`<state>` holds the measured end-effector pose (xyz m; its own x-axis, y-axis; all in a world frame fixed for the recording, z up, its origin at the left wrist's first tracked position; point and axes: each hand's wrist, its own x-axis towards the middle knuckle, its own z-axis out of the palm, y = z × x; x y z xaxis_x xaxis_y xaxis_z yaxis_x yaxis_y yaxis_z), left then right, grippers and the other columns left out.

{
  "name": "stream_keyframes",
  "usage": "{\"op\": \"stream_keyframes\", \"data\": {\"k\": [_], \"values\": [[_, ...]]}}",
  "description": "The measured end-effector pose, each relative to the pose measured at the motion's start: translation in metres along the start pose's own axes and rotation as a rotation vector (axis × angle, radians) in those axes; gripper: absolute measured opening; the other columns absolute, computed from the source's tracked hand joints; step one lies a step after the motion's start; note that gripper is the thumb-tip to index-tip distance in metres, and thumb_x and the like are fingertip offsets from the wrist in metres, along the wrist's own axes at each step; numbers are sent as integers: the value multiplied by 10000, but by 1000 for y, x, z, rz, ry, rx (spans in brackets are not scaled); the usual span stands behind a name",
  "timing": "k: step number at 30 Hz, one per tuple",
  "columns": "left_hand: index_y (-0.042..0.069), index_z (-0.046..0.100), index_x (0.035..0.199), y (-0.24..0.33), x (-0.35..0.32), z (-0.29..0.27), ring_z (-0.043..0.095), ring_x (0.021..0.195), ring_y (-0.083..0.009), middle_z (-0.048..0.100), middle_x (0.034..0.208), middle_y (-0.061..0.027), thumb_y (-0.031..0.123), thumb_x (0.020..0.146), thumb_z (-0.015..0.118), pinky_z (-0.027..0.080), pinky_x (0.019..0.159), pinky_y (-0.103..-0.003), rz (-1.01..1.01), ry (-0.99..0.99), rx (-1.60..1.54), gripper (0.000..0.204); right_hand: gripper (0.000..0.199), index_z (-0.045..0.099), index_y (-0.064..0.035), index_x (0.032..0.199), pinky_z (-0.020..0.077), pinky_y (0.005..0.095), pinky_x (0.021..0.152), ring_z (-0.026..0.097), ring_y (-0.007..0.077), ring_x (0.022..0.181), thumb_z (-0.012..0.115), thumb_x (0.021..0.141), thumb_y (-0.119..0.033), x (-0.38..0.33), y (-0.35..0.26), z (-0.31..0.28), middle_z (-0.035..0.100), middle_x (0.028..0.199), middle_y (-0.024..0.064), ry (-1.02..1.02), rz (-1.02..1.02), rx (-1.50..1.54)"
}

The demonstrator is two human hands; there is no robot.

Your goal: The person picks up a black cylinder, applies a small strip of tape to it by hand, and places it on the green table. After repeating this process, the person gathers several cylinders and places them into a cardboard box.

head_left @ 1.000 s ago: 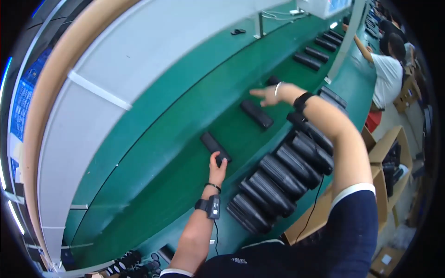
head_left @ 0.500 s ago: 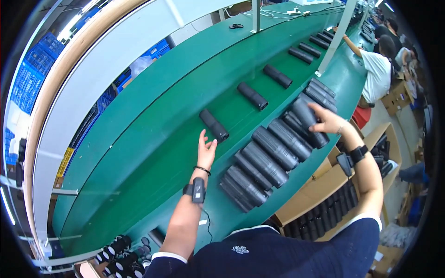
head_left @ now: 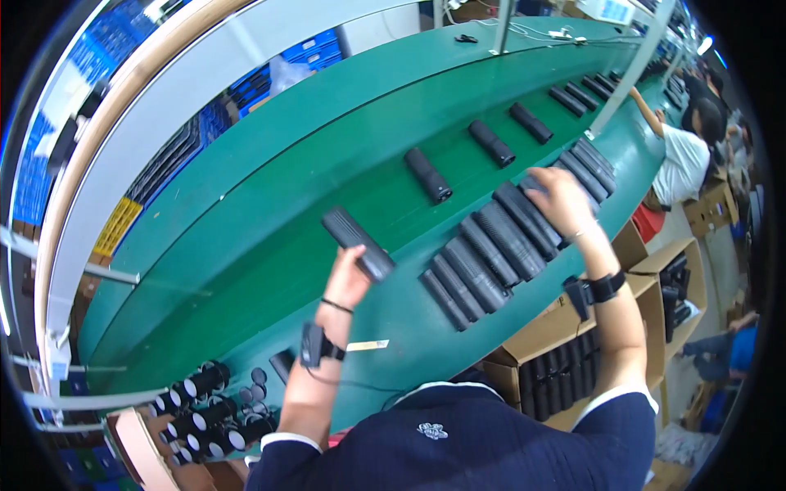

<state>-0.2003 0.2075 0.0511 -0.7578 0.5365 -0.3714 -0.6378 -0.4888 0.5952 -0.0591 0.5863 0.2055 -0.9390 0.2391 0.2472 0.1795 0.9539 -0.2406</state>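
My left hand (head_left: 348,277) is closed around the near end of a black ribbed cylinder (head_left: 354,237), tilted over the green belt (head_left: 278,278). My right hand (head_left: 562,201) rests with curled fingers on another black cylinder (head_left: 536,190) at the far part of a row. That row of black cylinders (head_left: 483,270) lies side by side on the green bench edge (head_left: 393,344) in front of me. Several more cylinders, the nearest one (head_left: 428,175) among them, lie spaced out along the belt.
Cardboard boxes (head_left: 512,360) with black cylinders stand to my right below the bench. White-ended black parts (head_left: 209,380) fill a carton at lower left. A metal post (head_left: 626,82) rises from the bench. Another person in a white shirt (head_left: 684,164) reaches toward the belt farther right.
My left hand, open beside the belt before, now grips a cylinder. My right hand has lowered the cylinder it held into the row. The view has shifted, with the scene sliding.
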Motion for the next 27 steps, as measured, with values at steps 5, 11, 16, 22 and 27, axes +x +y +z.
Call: {"op": "stream_keyframes", "data": {"k": [5,11,16,22,27], "values": [[67,336,1307,44,72,-103,584,1024,-288,534,1167,-138,82,805,716,524,816,-485,51,381,416,630,747,425,-140,1409,448,401,956,577,331,1075,731,745,-292,-31,127,18,593,1157,207,-443,373,250],[35,211,1449,47,96,-184,513,1152,-384,462,1308,-258,419,704,809,429,982,-506,148,685,1252,1030,746,383,-61,1432,426,371,974,560,277,1119,720,799,-268,-35,100,24,608,1192,177,-447,321,473],[33,345,1401,18,81,-110,525,1078,-406,485,1235,-294,520,724,757,427,946,-512,414,1047,1610,930,671,414,-46,1412,409,348,996,541,246,1148,670,824,-246,-60,122,-2,565,1272,179,-201,339,580],[102,393,1411,-39,-70,36,478,1210,-219,514,1297,-101,379,873,684,422,980,-361,16,-400,498,671,686,431,-61,1391,420,338,970,503,180,1147,704,772,-177,-81,-79,-2,529,1259,100,-240,133,877],[135,328,1361,-50,-119,33,562,1135,-304,543,1248,-139,209,901,649,487,945,-507,-15,-222,-64,565,501,555,-38,1265,467,391,897,582,278,1023,712,798,-129,-95,-174,68,612,1100,139,-261,-136,749]]}}
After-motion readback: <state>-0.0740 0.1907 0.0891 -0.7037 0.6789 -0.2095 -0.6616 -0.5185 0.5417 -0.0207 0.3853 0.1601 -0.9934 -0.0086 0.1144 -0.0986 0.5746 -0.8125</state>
